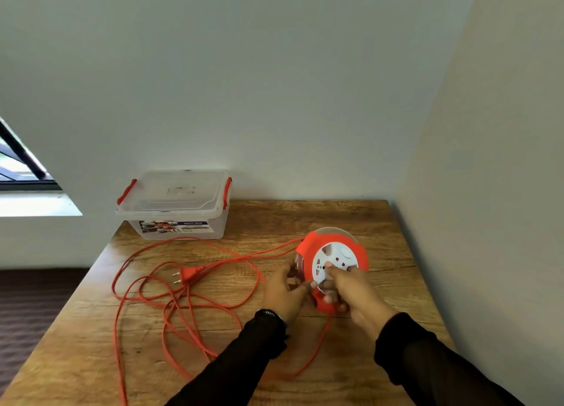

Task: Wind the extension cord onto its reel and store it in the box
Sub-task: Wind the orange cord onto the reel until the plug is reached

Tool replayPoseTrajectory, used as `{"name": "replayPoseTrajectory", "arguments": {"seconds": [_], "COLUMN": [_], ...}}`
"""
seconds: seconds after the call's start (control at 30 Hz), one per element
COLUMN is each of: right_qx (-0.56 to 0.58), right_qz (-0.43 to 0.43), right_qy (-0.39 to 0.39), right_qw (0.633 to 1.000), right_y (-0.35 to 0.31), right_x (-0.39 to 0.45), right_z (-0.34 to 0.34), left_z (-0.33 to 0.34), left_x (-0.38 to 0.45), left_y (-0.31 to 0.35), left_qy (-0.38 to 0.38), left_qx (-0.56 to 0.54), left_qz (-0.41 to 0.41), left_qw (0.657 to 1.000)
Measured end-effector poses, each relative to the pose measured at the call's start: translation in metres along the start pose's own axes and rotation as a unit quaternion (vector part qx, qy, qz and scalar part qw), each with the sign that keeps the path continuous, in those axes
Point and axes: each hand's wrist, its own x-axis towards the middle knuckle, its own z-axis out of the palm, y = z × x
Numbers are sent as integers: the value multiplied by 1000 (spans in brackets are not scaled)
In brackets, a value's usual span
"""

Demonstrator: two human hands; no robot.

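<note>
Left hand: the left hand (285,289) sat low and right of centre in the frame, palm turned toward the reel, fingers curled round the reel's clear left flange, thumb tip by the white face.
Left arm: the black sleeve (244,353) rose from the bottom edge, angled up and rightward, with a dark band at the wrist.
Right hand: the right hand (354,292) lay over the reel's lower right, fingers bent and pressed onto the white socket face; it gripped the reel, though how far the fingers wrapped under could not be told.
Right arm: it entered from the lower right corner, slanting up and leftward.
Reel: the reel (334,257), orange with a white socket face, stood tilted on the table, right of centre, held between both hands.
Cord: the orange cord (146,296) sprawled in loose loops across the left and lower part of the table, unwound.
Plug: the plug (187,275) lay among the loops, left of the hands.
Box: the clear box (177,204), lid on with red clasps, stood at the table's far left corner, well apart from the reel.
Table: the wooden table (351,213) filled the lower frame against white walls.
</note>
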Motion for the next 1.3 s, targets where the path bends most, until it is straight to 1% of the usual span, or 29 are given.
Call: {"name": "replayPoseTrajectory", "arguments": {"seconds": [0.07,0.17,0.27,0.33,0.4,0.43,0.47,0.5,0.53,0.57,0.6,0.67,0.77,0.83,0.93,0.97,1.03,1.1,1.13,1.17,1.23,1.3], "right_qx": [25,47,31,15,-24,-54,-84,-111,-139,-171,-202,-246,-270,-278,-314,-336,-391,-411,-417,-428,-464,-505], "right_qz": [46,74,80,74,53,37,18,-5,-29,-52,-72,-97,-116,-125,-137,-143,-151,-145,-143,-144,-153,-160], "right_qy": [-25,-37,-52,-54,-44,-39,-33,-23,-7,11,26,41,56,59,48,44,44,36,31,29,33,39], "right_qw": [998,995,995,996,997,997,996,994,990,984,976,963,954,950,938,930,907,899,897,892,872,847], "right_y": [0,0,-2,-6,-13,-17,-21,-24,-28,-32,-35,-38,-40,-42,-42,-41,-41,-42,-43,-44,-48,-52], "right_x": [0,2,3,3,4,6,8,11,14,16,19,24,33,36,38,39,39,42,45,47,54,60], "right_z": [3,6,5,0,-12,-20,-29,-37,-46,-54,-60,-69,-76,-73,-60,-55,-47,-40,-37,-35,-31,-26], "left_z": [-1,-3,-4,-8,-17,-23,-30,-38,-45,-50,-54,-62,-80,-97,-114,-118,-121,-125,-127,-130,-136,-143], "left_x": [-1,-1,-1,-1,-2,-1,-2,-4,-6,-9,-13,-17,-13,-3,9,10,8,1,-3,-8,-16,-26], "left_y": [-2,-3,-4,-5,-5,-9,-13,-18,-23,-27,-31,-36,-37,-38,-34,-33,-31,-32,-33,-34,-34,-32], "left_qy": [7,3,-3,-20,-54,-73,-87,-92,-86,-80,-76,-70,-58,-76,-119,-121,-88,-19,15,46,99,107], "left_qx": [0,-4,3,25,102,174,267,363,449,504,527,532,543,538,555,553,531,504,503,504,497,456], "left_qz": [-4,-12,-12,3,35,55,69,65,47,22,0,-10,28,48,68,71,84,98,87,57,-42,-159], "left_qw": [1000,1000,1000,999,993,980,957,925,888,860,847,844,837,838,820,821,839,858,860,860,861,869]}}
